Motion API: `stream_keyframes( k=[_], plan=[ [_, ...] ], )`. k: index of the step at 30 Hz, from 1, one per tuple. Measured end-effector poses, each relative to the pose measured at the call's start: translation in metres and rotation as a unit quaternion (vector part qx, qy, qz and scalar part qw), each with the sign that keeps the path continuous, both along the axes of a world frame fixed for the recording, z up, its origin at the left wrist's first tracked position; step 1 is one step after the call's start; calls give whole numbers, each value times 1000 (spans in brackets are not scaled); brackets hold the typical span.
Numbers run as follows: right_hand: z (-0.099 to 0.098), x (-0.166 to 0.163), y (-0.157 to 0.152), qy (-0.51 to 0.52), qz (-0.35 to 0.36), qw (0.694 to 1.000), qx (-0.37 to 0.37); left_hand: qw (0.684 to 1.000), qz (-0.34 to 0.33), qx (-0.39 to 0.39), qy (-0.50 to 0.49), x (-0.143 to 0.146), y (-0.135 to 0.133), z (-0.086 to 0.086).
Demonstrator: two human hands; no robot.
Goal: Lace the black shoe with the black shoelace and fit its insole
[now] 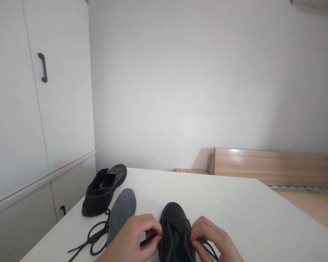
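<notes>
My left hand and right hand, fingers curled, pinch laces beside the black shoe | left hand partly hides grey insole | second shoe: table's far-left corner

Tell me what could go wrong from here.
The left hand and right hand pinch black lace on opposite sides of the near shoe; uneven pulling might leave one side shorter. The grey insole lies close to the left hand, so a wide pull could nudge it into the loose lace beside it.

Pale wall, white cabinet, wooden headboard
</notes>
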State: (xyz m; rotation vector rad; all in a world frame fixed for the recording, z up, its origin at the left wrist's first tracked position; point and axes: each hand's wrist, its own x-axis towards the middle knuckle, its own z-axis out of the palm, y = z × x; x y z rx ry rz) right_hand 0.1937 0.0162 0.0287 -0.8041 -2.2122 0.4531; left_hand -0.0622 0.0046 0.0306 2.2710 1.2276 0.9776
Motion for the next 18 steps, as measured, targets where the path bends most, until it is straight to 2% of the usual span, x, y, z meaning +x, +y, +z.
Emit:
stream_keyframes(
  k=[6,14,18],
  plan=[
    [1,0,-2,5,8,1000,26,1000,-9,-3,-10,1,-1,1],
    [-9,8,3,-26,-45,997,60,999,-4,40,-31,2,1,-1],
    [-5,6,4,-14,-29,997,65,999,-13,31,-42,0,2,-4]
  ],
)
